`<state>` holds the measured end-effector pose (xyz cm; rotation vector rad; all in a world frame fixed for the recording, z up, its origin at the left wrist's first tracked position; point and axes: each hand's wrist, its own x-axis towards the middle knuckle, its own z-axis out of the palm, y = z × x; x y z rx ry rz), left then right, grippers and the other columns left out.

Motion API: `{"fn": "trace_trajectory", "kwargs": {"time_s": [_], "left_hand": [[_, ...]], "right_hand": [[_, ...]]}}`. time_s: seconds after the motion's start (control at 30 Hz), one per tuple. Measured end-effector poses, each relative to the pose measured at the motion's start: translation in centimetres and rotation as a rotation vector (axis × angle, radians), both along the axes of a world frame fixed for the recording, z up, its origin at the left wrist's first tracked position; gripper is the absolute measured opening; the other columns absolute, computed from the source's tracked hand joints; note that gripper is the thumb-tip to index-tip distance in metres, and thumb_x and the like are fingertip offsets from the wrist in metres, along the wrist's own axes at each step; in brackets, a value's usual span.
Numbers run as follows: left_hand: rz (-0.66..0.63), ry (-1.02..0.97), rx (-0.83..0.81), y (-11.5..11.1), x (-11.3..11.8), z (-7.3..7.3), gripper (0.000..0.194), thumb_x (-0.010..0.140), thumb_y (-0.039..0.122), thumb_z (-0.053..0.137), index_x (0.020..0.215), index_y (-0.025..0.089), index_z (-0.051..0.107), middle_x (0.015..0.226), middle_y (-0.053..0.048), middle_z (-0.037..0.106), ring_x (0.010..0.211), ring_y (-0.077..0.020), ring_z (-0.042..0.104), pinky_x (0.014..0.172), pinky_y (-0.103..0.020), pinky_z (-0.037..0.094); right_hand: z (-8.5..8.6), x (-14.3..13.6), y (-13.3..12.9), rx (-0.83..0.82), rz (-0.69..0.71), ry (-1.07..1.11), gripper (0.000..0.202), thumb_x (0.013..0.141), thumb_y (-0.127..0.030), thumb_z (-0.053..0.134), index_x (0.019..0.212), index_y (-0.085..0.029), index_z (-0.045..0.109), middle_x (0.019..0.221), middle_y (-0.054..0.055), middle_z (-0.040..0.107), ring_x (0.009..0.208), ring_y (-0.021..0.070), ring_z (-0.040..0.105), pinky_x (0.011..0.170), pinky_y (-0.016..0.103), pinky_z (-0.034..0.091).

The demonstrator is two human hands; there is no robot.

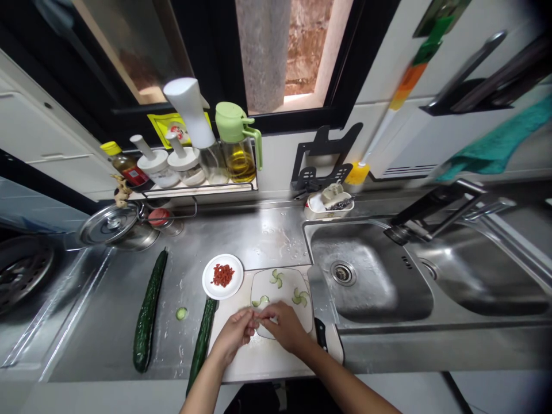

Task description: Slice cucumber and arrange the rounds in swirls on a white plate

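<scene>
My left hand [236,334] and my right hand [285,329] meet over the near part of a white square plate [282,296]. Both are closed, fingertips pinched together on a small pale piece that looks like a thin cucumber slice, mostly hidden by the fingers. Green-edged cucumber slices lie fanned in pinwheels on the plate, one at the back [276,279] and one at the right [301,297]. A smaller group of slices [260,301] sits at the left, just beyond my fingers. Under the plate is a pale cutting board [241,368].
A knife [321,334] lies along the board's right side, by the sink [371,276]. Left of the plate are a white dish of red bits [223,276], a cut cucumber [202,339], a cucumber end [181,313] and a whole cucumber [149,313]. Behind stands a condiment shelf [202,190].
</scene>
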<state>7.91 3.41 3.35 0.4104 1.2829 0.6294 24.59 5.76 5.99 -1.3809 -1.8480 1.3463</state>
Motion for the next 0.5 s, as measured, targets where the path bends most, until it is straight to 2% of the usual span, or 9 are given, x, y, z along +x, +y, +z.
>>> {"fn": "trace_trajectory", "kwargs": {"time_s": [0.07,0.17,0.33,0.43,0.5], "left_hand": [[0.018,-0.059,-0.075,0.0,0.3,0.0,0.05,0.065,0.058,0.068,0.088,0.015,0.06,0.066,0.002,0.057,0.048,-0.0027,0.043,0.046,-0.017,0.021],[0.063,-0.092,-0.08,0.3,0.5,0.0,0.047,0.059,0.047,0.076,0.091,0.015,0.062,0.064,0.003,0.057,0.049,-0.0023,0.044,0.048,-0.016,0.026],[0.075,-0.022,-0.016,1.1,-0.1,-0.5,0.048,0.052,0.036,0.081,0.092,0.014,0.068,0.064,0.0,0.061,0.05,-0.0035,0.047,0.049,-0.017,0.029],[0.022,0.07,0.077,2.0,-0.5,-0.9,0.046,0.051,0.035,0.079,0.09,0.012,0.07,0.064,-0.001,0.064,0.05,-0.0046,0.046,0.049,-0.018,0.03],[-0.015,0.167,0.167,2.7,-0.6,-1.2,0.041,0.054,0.035,0.077,0.088,0.012,0.071,0.066,-0.002,0.066,0.053,-0.0069,0.05,0.052,-0.02,0.035]], "right_hand": [[0.5,0.1,-0.1,0.006,0.007,-0.005,0.015,0.076,-0.018,0.057,0.072,-0.025,0.07,0.074,-0.003,0.07,0.073,0.0152,0.059,0.076,0.027,0.038],[0.6,0.2,-0.3,0.031,0.001,-0.026,0.016,0.076,-0.017,0.057,0.073,-0.025,0.07,0.076,-0.002,0.071,0.078,0.0165,0.059,0.079,0.028,0.039],[-0.5,0.7,-0.6,0.015,-0.063,-0.026,0.019,0.079,-0.019,0.053,0.079,-0.024,0.071,0.081,0.002,0.07,0.083,0.0178,0.06,0.079,0.03,0.041],[-1.5,0.7,-0.5,-0.061,-0.15,-0.067,0.02,0.075,-0.016,0.051,0.084,-0.022,0.068,0.075,0.0,0.068,0.074,0.0162,0.06,0.072,0.027,0.042],[-1.9,0.4,-0.3,-0.081,-0.195,-0.111,0.022,0.074,-0.014,0.048,0.087,-0.022,0.065,0.065,-0.003,0.063,0.063,0.0142,0.058,0.064,0.024,0.041]]}}
